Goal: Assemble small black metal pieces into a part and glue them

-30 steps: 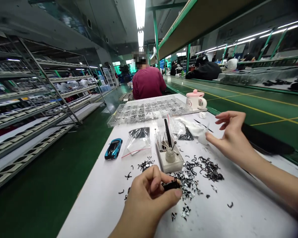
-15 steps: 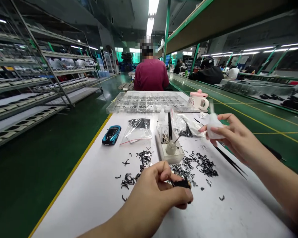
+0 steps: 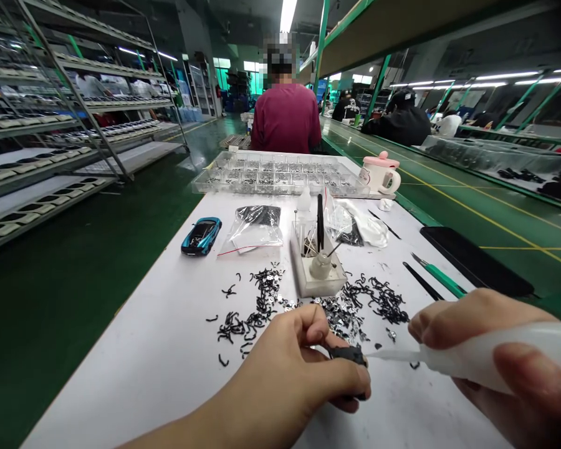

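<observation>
A white squeeze bottle (image 3: 500,353) is gripped in the right hand (image 3: 500,368) at 4 o'clock; its long axis is laid nearly level, and its thin translucent nozzle is pointed toward 9 o'clock. The nozzle tip is met by a small black part (image 3: 348,355), pinched between thumb and fingers of the left hand (image 3: 299,368). Beyond, black clips (image 3: 378,299) are scattered on the white table (image 3: 168,349) around a white holder (image 3: 315,274). At 11 o'clock a blue toy car (image 3: 201,235) is parked.

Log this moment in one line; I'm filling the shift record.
left hand: pinches small black plastic part | right hand: holds white squeeze bottle, nozzle at part | white table: loose black clips
</observation>
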The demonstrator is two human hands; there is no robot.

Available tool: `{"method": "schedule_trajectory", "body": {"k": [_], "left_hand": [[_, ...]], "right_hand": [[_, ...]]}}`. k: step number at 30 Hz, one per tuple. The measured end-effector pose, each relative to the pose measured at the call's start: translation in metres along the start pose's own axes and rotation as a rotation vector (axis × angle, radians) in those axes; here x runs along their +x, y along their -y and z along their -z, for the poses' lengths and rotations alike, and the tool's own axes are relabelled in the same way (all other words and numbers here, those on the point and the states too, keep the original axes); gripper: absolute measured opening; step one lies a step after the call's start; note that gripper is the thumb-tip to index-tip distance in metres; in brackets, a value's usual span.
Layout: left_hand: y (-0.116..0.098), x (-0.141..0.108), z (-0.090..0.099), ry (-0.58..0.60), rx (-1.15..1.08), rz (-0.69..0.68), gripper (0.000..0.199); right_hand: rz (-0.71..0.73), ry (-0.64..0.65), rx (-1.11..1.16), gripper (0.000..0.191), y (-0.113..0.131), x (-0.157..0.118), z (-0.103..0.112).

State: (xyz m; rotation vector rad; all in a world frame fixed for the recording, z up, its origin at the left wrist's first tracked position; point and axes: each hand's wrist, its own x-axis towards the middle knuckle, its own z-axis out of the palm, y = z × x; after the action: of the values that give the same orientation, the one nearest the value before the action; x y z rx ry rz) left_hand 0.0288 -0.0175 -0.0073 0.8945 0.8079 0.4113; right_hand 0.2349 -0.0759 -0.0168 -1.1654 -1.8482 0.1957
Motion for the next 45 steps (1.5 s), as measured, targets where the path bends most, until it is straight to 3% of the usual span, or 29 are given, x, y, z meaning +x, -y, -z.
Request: {"method": "schedule_trajectory", "body": {"k": [4, 10, 16, 30, 37, 42, 45], "left_hand": [[0.0, -0.001, 0.0, 0.015, 0.01, 0.018, 0.044], [0.0, 0.001, 0.0, 0.025, -0.038, 0.025, 0.044], [0.003, 0.002, 0.0, 0.043, -0.045, 0.015, 0.044], [0.002, 0.004, 0.002, 0.001, -0.017, 0.01, 0.046], [0.003, 0.007, 0.009, -0.02, -0.022, -0.029, 0.042], [-0.004, 0.012, 0.019, -0.038, 0.004, -0.08, 0.037], [-0.006, 0.015, 0.022, -0.024, 0.011, -0.094, 0.039]], "right_hand": [[-0.109, -0.036, 0.143, 0.032, 0.007, 0.005, -0.004], [-0.017, 0.019, 0.032, 0.031, 0.01, 0.022, -0.005], [-0.027, -0.015, 0.05, 0.033, 0.009, 0.029, -0.011], [-0.115, -0.119, 0.182, 0.035, -0.006, 0.026, -0.011], [-0.264, -0.228, 0.422, 0.026, -0.024, 0.028, -0.01], [-0.493, 0.044, 0.318, 0.043, -0.024, 0.065, -0.029], [-0.493, 0.119, 0.316, 0.027, -0.014, 0.081, -0.042]]}}
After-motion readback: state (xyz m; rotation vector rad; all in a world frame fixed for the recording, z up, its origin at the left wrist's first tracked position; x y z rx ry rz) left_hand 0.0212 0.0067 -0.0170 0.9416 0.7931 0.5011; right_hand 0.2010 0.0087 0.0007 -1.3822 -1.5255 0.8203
